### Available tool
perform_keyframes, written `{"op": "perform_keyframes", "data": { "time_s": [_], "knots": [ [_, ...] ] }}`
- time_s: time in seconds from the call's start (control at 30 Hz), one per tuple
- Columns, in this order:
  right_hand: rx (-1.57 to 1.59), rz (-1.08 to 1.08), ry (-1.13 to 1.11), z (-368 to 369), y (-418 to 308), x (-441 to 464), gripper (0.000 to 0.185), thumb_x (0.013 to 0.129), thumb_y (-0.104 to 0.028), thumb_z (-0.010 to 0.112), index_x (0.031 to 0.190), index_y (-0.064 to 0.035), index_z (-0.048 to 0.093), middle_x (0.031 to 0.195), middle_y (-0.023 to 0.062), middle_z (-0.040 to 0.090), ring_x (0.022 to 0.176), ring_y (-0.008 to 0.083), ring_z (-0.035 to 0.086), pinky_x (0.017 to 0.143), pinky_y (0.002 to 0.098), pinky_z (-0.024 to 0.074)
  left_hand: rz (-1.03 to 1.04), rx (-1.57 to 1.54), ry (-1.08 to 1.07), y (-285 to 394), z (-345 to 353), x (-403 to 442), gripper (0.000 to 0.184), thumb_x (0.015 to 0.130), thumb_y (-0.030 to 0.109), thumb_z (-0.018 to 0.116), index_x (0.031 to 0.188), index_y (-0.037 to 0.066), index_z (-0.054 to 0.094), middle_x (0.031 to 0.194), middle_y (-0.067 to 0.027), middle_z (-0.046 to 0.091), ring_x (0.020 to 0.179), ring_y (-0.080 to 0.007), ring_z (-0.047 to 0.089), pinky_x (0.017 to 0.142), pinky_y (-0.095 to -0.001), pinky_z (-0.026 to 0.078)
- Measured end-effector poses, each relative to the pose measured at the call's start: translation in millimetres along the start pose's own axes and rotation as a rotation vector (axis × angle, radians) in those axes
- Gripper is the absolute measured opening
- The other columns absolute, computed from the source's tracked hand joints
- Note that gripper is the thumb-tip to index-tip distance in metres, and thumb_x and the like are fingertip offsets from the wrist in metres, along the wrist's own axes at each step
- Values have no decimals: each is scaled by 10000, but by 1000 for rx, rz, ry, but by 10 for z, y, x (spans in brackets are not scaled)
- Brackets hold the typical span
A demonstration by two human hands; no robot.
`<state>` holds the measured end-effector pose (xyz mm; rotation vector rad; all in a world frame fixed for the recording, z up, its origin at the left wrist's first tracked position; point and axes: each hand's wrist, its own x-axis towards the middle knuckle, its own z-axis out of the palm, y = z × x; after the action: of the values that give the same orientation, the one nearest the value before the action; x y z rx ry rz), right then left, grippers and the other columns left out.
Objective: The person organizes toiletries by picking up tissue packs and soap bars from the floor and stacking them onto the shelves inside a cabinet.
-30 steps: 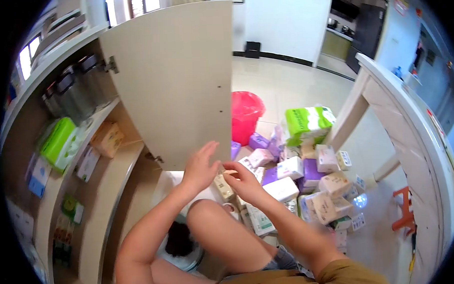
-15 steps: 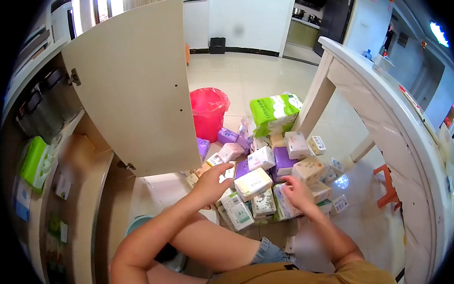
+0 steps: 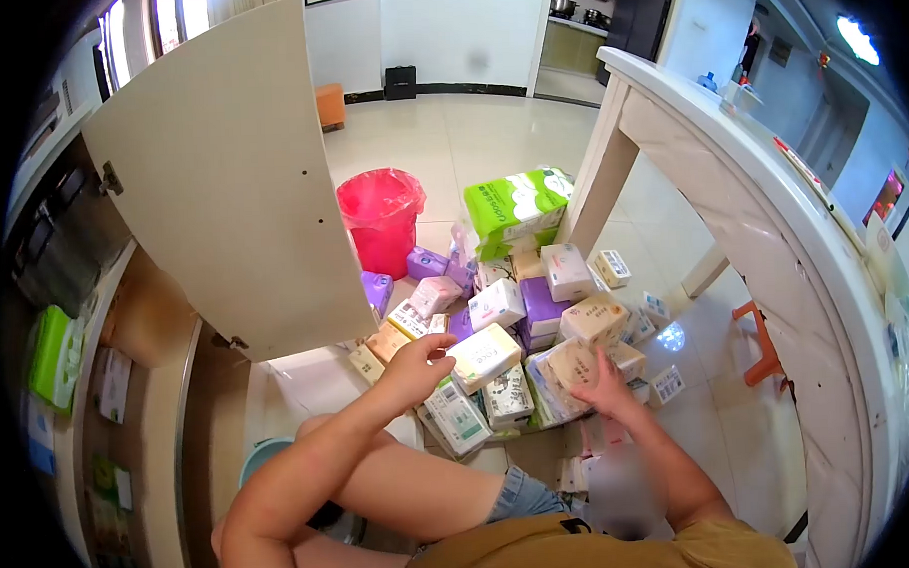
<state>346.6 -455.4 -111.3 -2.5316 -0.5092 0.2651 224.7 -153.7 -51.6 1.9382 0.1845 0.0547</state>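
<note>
On the floor before me lies a heap of soft tissue packs in white, beige, purple and green wrappers. My left hand (image 3: 423,369) is at the left of the heap, thumb and fingers apart, close beside a white tissue pack with yellow edges (image 3: 484,356); whether the fingertips touch it I cannot tell. My right hand (image 3: 610,389) grips a beige tissue pack (image 3: 573,364) by its right side, over a pale pack lying below. A white and green tissue pack (image 3: 457,417) is just below my left hand.
An open cabinet door (image 3: 221,192) stands at the left, beside shelves with glass jars and packs. Behind the heap are a pink bin (image 3: 382,226) and a big green tissue bundle (image 3: 517,210). A white table (image 3: 624,128) and an orange stool (image 3: 757,344) stand at the right.
My view has turned slightly right. A beige tissue pack is now in my right hand, tilted over the heap. My left hand stays near the white tissue pack.
</note>
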Motion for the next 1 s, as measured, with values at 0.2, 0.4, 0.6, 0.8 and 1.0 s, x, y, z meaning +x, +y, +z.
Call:
{"op": "perform_keyframes", "data": {
  "time_s": [0.2, 0.4, 0.6, 0.8, 1.0],
  "knots": [
    [-154, 27, -16, 167, 71, 11, 1066, 531, -419, 687, 1279, 2, 55, 1268, 233, 236, 1170, 363, 247, 965, 399, 217, -27, -25, -10, 16, 5, -4, 353, 747, 145, 525, 1072, 14, 492, 949, -125, 556, 864, -190, 528, 753, -277, 412],
    [-335, 106, -1, 196, -150, -60, 1020, 528, -433, 670, 1283, -55, 99, 1243, 214, 273, 1154, 345, 269, 968, 407, 192, -126, -22, -9, 165, -18, -103, 340, 751, 134, 527, 1065, 7, 495, 949, -119, 557, 866, -187, 526, 756, -278, 413],
    [-310, -17, 156, 189, -297, -52, 926, 531, -310, 655, 1262, -39, 156, 1111, 210, 397, 1034, 355, 377, 913, 415, 265, -112, -67, -67, 51, -60, -93, 346, 780, 148, 493, 1100, 19, 467, 1036, -101, 525, 943, -174, 499, 759, -275, 416],
    [-74, -521, 251, 148, -980, -56, 945, 511, -216, 688, 1236, 52, 145, 1026, 229, 418, 930, 366, 416, 820, 402, 338, -257, -197, -43, 250, -68, -203, 721, 751, 341, 563, 1278, 38, 175, 1259, -138, 316, 1101, -234, 387, 855, -373, 356],
    [24, -824, 263, 284, -1787, -23, 953, 515, -216, 705, 1234, 62, 144, 1000, 202, 421, 904, 348, 412, 795, 411, 331, -247, -374, 77, 167, -294, -163, 819, 736, 372, 577, 1286, 17, 86, 1266, -127, 306, 1081, -231, 395, 851, -341, 360]
  ]
}}
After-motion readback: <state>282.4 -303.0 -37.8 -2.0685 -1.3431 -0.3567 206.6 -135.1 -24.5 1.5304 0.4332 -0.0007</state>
